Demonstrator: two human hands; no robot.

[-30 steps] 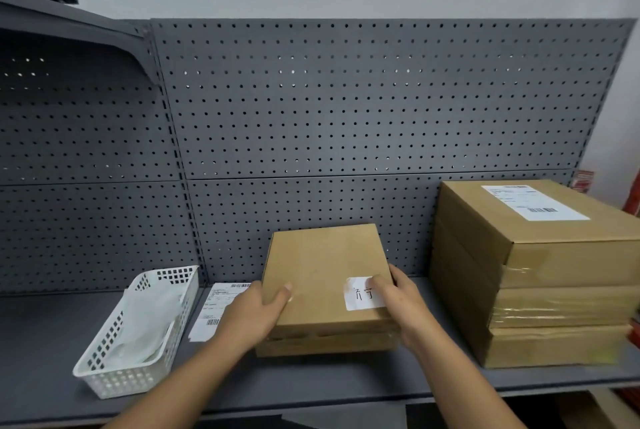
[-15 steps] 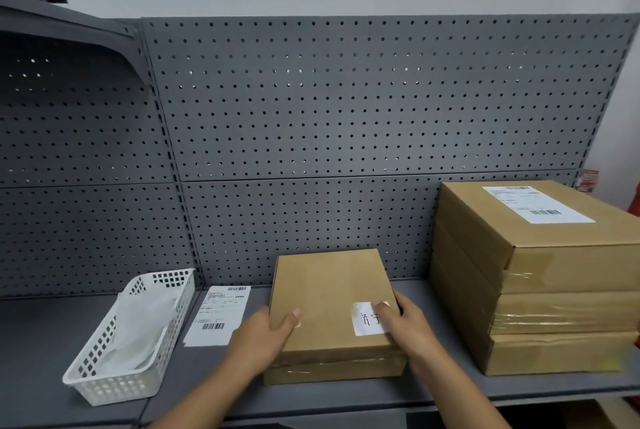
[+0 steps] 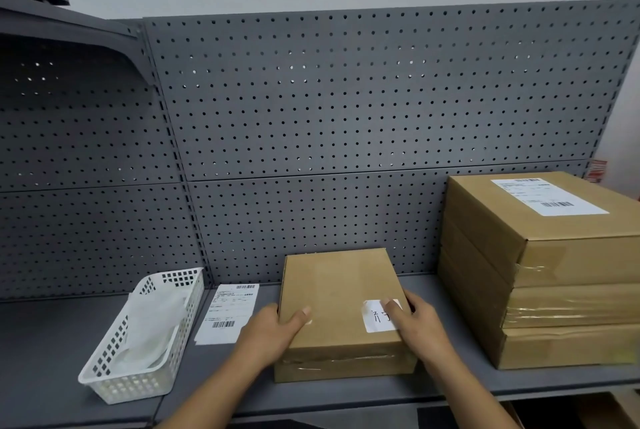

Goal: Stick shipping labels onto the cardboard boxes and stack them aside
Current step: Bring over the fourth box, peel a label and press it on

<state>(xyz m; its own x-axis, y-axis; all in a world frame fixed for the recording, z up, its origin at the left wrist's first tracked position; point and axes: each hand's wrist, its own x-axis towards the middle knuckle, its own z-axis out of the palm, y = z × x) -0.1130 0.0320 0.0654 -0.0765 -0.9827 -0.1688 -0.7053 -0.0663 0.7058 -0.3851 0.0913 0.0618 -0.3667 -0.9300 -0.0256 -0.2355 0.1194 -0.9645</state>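
Head view: the cardboard box (image 3: 341, 304) lies flat on the shelf (image 3: 45, 352), mid-span, near its front edge. The box's long axis runs front to back, and a short end faces me. My left hand (image 3: 273, 330) grips the near left corner, thumb on top. My right hand (image 3: 420, 324) grips the near right edge, thumb on a small white sticker (image 3: 375, 321).

A loose shipping label (image 3: 228, 312) lies just left of the box, with a white basket (image 3: 145, 338) farther left. A stack of boxes (image 3: 554, 290) stands to the right, not touching the box. The pegboard (image 3: 346, 99) closes off the rear.
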